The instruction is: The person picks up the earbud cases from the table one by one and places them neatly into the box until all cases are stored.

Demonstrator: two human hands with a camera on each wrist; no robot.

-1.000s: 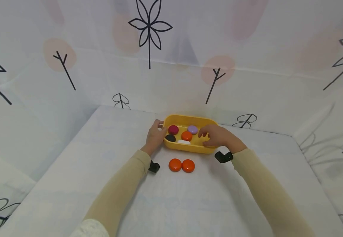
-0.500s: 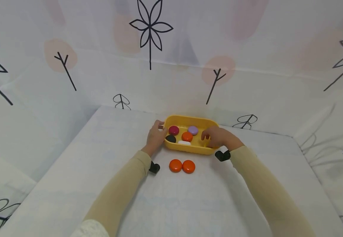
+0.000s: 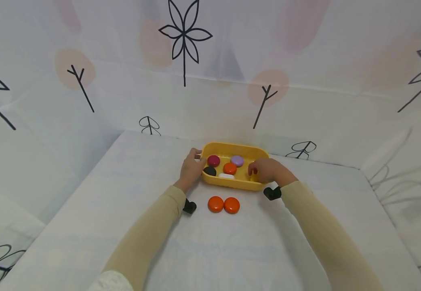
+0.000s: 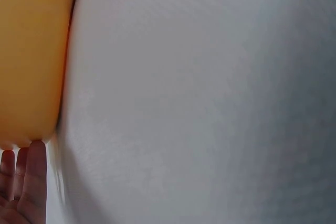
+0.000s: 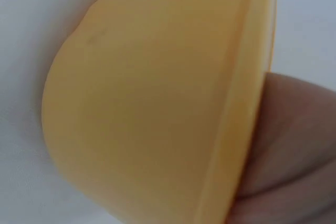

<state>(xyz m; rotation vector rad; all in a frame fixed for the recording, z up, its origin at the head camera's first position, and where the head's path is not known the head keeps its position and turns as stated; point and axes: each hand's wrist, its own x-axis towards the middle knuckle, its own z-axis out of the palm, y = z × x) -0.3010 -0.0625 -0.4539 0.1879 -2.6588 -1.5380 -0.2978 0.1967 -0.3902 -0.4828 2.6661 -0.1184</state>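
A yellow tray [image 3: 232,184] stands on the white table near the back wall. Inside it lie glossy round pieces: a dark red one [image 3: 213,161], a lilac one [image 3: 237,161], an orange one [image 3: 230,168], a black one [image 3: 209,171] and a white one [image 3: 226,176]. My left hand [image 3: 191,166] holds the tray's left end, thumb at the rim; in the left wrist view, fingertips [image 4: 35,153] touch its outer wall. My right hand [image 3: 267,170] reaches over the right end, fingers bent down inside. A bright yellow patch shows beneath them; whether they pinch something is hidden.
Two orange round pieces [image 3: 215,204] sit side by side on the table in front of the tray. A patterned cloth wall [image 3: 217,105] rises close behind it. Black wrist cameras [image 3: 272,193] hang beneath both wrists.
My right hand has lowered into the tray's right end and its fingers have drawn closer together. The left hand keeps its place on the tray, and the orange pieces stay put.
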